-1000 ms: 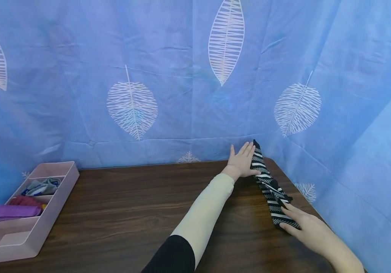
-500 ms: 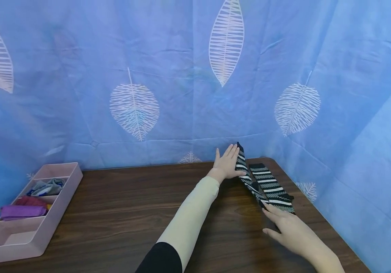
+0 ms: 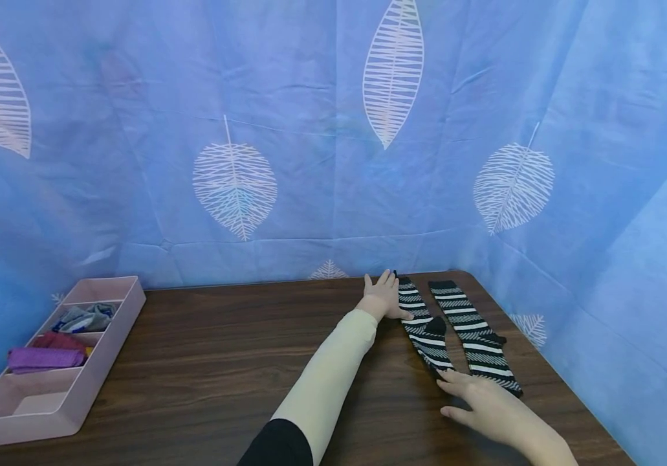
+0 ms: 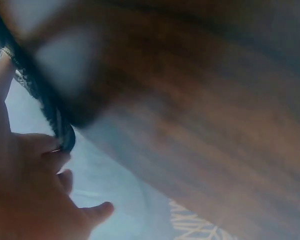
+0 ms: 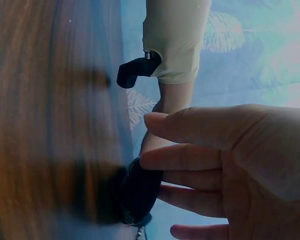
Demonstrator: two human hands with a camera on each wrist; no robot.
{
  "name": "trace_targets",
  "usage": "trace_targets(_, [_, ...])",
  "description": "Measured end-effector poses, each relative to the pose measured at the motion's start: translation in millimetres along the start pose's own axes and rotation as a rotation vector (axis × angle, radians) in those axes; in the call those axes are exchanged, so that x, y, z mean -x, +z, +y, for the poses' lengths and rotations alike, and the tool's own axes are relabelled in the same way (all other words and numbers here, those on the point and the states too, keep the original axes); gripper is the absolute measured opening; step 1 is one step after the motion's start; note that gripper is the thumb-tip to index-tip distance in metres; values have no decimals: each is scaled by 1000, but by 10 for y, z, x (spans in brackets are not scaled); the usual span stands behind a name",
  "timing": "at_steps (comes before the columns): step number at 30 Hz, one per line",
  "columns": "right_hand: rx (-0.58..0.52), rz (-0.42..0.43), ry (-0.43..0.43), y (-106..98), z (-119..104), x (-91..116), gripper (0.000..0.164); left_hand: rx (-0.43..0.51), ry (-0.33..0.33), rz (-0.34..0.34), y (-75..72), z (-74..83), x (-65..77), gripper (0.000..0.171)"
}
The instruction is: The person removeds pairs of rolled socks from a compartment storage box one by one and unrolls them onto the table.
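Two black-and-white striped socks lie side by side on the brown wooden table (image 3: 240, 362), lengthwise away from me, in the head view. My left hand (image 3: 382, 298) is at the cuff of the left sock (image 3: 420, 317). In the left wrist view, that hand (image 4: 35, 185) has the cuff's edge between its fingertips, thumb against the sock's side. The toe of the same sock is at my right hand (image 3: 484, 404), thumb held apart. The right wrist view shows its index fingertip before the dark sock (image 5: 140, 192) and other fingers behind it. Untouched, the right sock (image 3: 473, 330) lies flat alongside.
A pink divided box (image 3: 100, 382) stands at the table's left, holding a grey-blue cloth item (image 3: 85, 318), a red one (image 3: 56, 342) and a purple roll (image 3: 44, 359). A blue leaf-patterned curtain (image 3: 304, 162) hangs behind the table and along its right side.
Both hands have drawn the upper sock leftward off the other one and lowered it onto the table. The two socks, overlapping before, now lie apart with a narrow gap between them.
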State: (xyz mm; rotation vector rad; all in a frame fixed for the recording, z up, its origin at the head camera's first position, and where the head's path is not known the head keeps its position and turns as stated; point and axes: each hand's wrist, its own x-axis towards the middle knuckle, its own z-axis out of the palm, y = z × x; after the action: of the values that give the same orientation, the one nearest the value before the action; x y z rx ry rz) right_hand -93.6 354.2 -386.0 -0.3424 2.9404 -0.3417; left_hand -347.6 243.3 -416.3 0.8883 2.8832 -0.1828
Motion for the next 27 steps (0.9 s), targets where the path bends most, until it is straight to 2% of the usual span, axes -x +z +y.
trace_targets(4, [-52, -52, -25, 51, -3, -53, 54, 25, -71, -93, 10, 8, 4, 92])
trace_targets(10, [-94, -114, -45, 96, -7, -100, 54, 26, -75, -55, -63, 42, 189, 90])
trace_targets(13, [-103, -132, -39, 106, -13, -112, 56, -2, -87, -62, -72, 80, 212, 89])
trace_targets(18, [-121, -173, -20, 122, -4, -103, 59, 5, -102, -95, -26, 163, 180, 91])
trace_targets(23, [-112, -163, -41, 118, 15, -83, 59, 25, -96, -127, -7, 184, 109, 92])
trace_targets(27, [-83, -95, -47, 113, -11, -74, 55, 54, -63, -91, 31, 137, 109, 89])
